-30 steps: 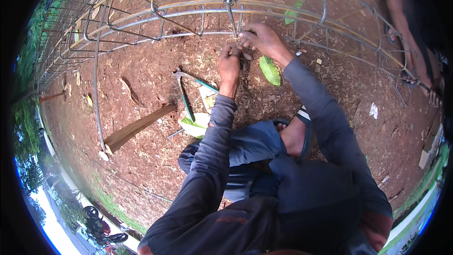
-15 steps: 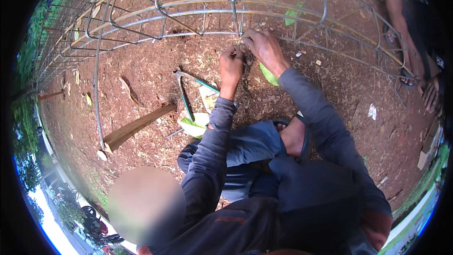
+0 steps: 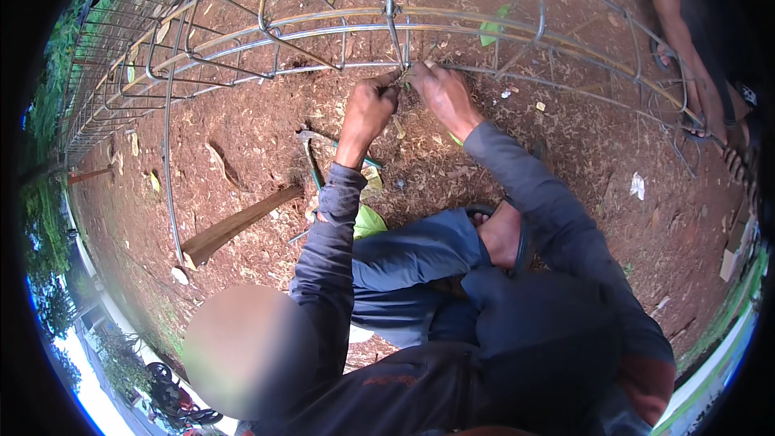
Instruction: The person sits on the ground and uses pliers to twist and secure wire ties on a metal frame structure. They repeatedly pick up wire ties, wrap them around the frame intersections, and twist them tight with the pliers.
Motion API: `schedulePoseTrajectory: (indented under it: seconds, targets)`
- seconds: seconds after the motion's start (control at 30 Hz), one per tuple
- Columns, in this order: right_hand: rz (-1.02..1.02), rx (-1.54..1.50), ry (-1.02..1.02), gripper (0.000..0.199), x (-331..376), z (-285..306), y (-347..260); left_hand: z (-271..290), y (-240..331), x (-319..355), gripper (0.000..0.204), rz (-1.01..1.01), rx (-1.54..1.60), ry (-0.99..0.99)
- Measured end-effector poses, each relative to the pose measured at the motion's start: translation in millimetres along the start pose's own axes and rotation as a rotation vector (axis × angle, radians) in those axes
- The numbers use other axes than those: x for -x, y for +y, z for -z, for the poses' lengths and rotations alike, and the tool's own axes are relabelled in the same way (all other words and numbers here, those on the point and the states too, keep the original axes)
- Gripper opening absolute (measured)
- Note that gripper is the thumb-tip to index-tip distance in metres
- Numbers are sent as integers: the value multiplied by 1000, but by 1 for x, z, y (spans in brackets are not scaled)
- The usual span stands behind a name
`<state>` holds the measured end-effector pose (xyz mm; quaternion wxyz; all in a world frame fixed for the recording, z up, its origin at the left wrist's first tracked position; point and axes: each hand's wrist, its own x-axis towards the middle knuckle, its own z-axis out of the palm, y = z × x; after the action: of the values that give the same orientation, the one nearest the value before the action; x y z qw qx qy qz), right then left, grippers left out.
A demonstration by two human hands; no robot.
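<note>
A cage of thin steel bars and bent stirrups arches across the far side. At its nearest long bar, beside a stirrup corner, my two hands meet with fingertips almost touching. My left hand is closed, thumb and forefinger pinched against the bar. Just right of it my right hand is closed too, fingers bent down at the same joint. Whatever they pinch is too small to make out; fine strands show by the joint. Green-handled pincers lie on the soil left of my left wrist, their handles partly covered by my arm.
A wooden stake lies left of my forearm, near a stirrup's end. Large green leaves and scraps rest on the reddish soil. Another person's arm reaches in at the far right, by the cage's end. My folded leg is close below.
My left hand has moved left and slightly up to the bar, away from under my right hand. My right hand has shifted slightly. The left forearm now covers more of the pincers.
</note>
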<state>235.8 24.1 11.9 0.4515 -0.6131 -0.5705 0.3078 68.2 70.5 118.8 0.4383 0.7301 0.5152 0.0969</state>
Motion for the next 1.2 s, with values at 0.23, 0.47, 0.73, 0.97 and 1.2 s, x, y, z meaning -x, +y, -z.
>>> schedulePoseTrajectory:
  seconds: [0.23, 0.47, 0.73, 0.97, 1.2]
  targets:
    - [-6, -9, -12, 24, 3, 5, -36, 56, 15, -56, 31, -220, -503, -260]
    - [14, 108, -7, 23, 1, 7, -35, 56, 33, -125, 30, -380, -726, -472]
    - [164, 476, 64, 18, 0, 0, -28, 52, -1, -131, 34, -619, -824, -224]
    - [320, 690, 172, 21, -1, -12, -8, 54, 6, -106, 20, -739, -928, -37]
    - [307, 960, 74, 21, -4, -9, -11, 62, 6, -94, 19, -771, -703, -14]
